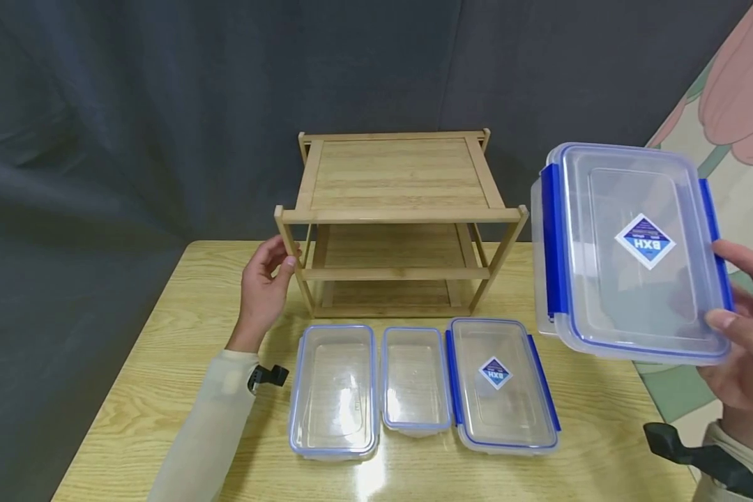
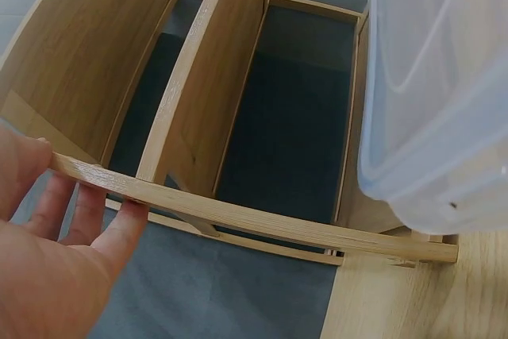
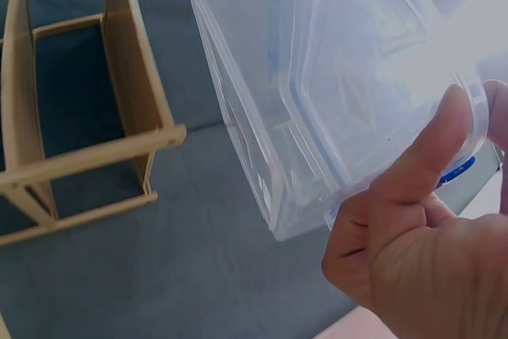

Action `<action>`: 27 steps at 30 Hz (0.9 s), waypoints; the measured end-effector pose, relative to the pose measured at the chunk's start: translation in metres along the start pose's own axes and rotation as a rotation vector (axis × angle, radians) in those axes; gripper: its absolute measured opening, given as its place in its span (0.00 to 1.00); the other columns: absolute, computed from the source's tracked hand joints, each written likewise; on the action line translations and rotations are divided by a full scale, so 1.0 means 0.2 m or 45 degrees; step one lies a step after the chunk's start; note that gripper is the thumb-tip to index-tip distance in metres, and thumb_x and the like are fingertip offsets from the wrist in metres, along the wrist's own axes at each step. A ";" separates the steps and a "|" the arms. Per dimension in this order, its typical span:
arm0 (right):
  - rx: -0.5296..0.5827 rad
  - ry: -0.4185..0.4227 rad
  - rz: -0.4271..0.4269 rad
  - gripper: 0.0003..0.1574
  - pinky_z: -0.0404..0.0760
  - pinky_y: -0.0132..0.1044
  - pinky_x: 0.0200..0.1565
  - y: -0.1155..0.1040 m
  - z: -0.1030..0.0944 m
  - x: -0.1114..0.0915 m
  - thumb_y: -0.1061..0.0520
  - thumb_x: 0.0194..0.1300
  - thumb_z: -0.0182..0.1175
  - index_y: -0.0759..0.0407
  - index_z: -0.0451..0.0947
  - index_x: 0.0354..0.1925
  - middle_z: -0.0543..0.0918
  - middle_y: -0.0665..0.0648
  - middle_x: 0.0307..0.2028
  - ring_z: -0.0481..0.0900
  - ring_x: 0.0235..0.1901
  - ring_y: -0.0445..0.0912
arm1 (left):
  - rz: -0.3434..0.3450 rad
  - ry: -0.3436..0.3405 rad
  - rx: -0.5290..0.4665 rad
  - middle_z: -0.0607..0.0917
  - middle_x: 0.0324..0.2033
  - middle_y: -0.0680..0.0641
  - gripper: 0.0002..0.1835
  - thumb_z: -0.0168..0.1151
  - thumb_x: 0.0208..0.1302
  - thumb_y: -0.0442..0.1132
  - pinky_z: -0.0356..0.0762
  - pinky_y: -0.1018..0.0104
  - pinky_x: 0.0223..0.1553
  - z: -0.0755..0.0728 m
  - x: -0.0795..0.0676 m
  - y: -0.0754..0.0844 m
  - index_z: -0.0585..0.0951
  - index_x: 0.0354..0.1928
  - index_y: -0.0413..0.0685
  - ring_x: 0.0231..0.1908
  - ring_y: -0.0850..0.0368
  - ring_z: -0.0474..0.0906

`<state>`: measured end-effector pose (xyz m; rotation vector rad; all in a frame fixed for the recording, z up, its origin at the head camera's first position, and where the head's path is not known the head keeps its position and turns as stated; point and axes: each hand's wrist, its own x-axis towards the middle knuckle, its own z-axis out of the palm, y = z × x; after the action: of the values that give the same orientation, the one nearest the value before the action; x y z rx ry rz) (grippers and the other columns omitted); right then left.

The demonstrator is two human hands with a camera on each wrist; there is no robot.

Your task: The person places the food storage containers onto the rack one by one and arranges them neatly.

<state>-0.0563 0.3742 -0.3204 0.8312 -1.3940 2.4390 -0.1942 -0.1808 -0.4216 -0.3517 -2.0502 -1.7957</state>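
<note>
My left hand (image 1: pixel 265 286) grips the front left leg of a wooden shelf rack (image 1: pixel 395 174), thumb on one side and fingers on the other. The rack stands upright on the table, with a top board and lower shelves. At the right, my right hand (image 1: pixel 749 348) holds a large clear food storage container (image 1: pixel 609 293) by its edge, raised in the air and tilted. Its lid has blue side clips and a diamond-shaped label. In the right wrist view, the thumb (image 3: pixel 432 148) presses on the clear plastic.
Before the rack, three clear containers stand in a row on the wooden table (image 1: pixel 144 376): a large one (image 1: pixel 335 390), a smaller one (image 1: pixel 416 380) and one with blue clips (image 1: pixel 508 404). Dark cloth (image 1: pixel 226 104) hangs behind; floral fabric (image 1: pixel 743 90) lies at the right.
</note>
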 end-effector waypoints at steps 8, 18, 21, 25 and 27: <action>-0.106 0.085 0.029 0.42 0.87 0.47 0.45 0.00 0.11 0.12 0.82 0.68 0.38 0.70 0.56 0.78 0.74 0.68 0.72 0.88 0.58 0.59 | -0.038 -0.076 0.019 0.81 0.56 0.27 0.21 0.53 0.80 0.28 0.81 0.76 0.55 0.02 0.02 0.01 0.76 0.71 0.40 0.59 0.42 0.81; -0.006 0.097 0.109 0.39 0.87 0.48 0.43 0.04 0.20 0.27 0.81 0.72 0.38 0.70 0.57 0.79 0.77 0.72 0.66 0.89 0.51 0.60 | -0.073 -0.100 0.050 0.79 0.58 0.28 0.22 0.50 0.81 0.28 0.79 0.72 0.58 0.04 0.03 0.01 0.73 0.73 0.42 0.59 0.41 0.80; 0.034 0.097 0.108 0.39 0.87 0.48 0.44 0.06 0.25 0.32 0.81 0.73 0.38 0.70 0.57 0.79 0.75 0.72 0.65 0.89 0.50 0.61 | -0.067 -0.101 0.055 0.79 0.58 0.27 0.22 0.49 0.81 0.28 0.78 0.73 0.57 0.04 0.03 0.01 0.73 0.73 0.42 0.59 0.41 0.80; 0.087 0.105 0.117 0.38 0.88 0.48 0.43 0.09 0.30 0.40 0.80 0.73 0.39 0.70 0.58 0.78 0.75 0.73 0.66 0.89 0.48 0.62 | -0.055 -0.097 0.058 0.79 0.57 0.27 0.22 0.49 0.81 0.27 0.78 0.74 0.56 0.04 0.02 0.01 0.73 0.73 0.42 0.58 0.40 0.80; 0.084 0.117 0.123 0.38 0.88 0.47 0.42 0.10 0.33 0.43 0.80 0.73 0.40 0.69 0.59 0.78 0.75 0.72 0.65 0.90 0.47 0.62 | -0.046 -0.093 0.058 0.79 0.57 0.28 0.22 0.49 0.81 0.27 0.78 0.74 0.55 0.04 0.02 0.01 0.73 0.73 0.42 0.57 0.40 0.80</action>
<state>-0.1126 0.3000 -0.2603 0.6714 -1.3578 2.5729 -0.1985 -0.1725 -0.4182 -0.3746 -2.1567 -1.7784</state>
